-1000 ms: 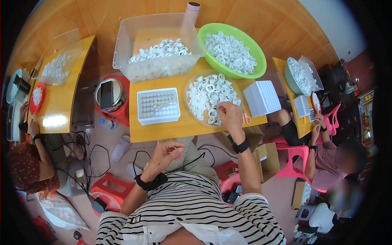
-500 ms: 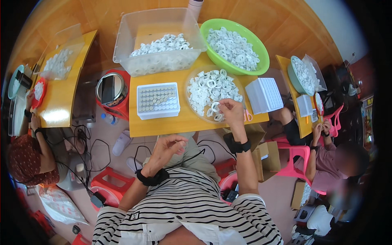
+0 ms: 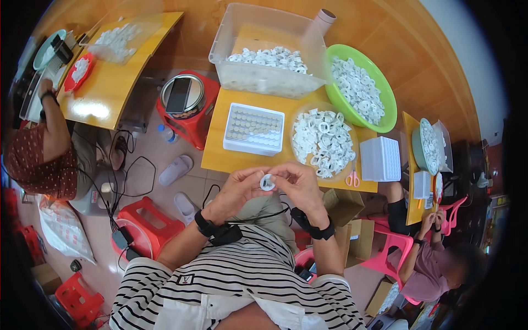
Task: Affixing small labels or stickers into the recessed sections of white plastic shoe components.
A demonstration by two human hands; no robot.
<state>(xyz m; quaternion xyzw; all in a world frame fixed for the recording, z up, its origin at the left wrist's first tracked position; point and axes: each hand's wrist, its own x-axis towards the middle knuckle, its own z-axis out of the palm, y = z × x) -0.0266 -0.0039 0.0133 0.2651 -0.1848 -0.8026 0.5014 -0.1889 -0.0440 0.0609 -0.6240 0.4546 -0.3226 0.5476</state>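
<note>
Just beyond my lap, in front of the table edge, both hands meet at a small white plastic ring (image 3: 267, 182) with a greyish middle. My left hand (image 3: 236, 191) pinches its left side, and the fingers of my right hand (image 3: 300, 187) close on its right side. Past them, a shallow round tray (image 3: 356, 144) bears a heap of similar white plastic rings (image 3: 322, 137). Left of it stands a white foam box (image 3: 254, 147) with rows of small round silvery pieces (image 3: 253, 122); some rows show bare white slots.
A clear bin (image 3: 264, 80) and a green basin (image 3: 391, 104) hold more white parts. Scissors (image 3: 352, 179) lie by a white foam block (image 3: 380, 159). Red stools (image 3: 148, 223), slippers (image 3: 176, 169) and cables surround me. Co-workers sit at tables left and right.
My right hand has come back from the round tray with a white ring and joined my left hand before my body. The view has shifted, so the table appears further right.
</note>
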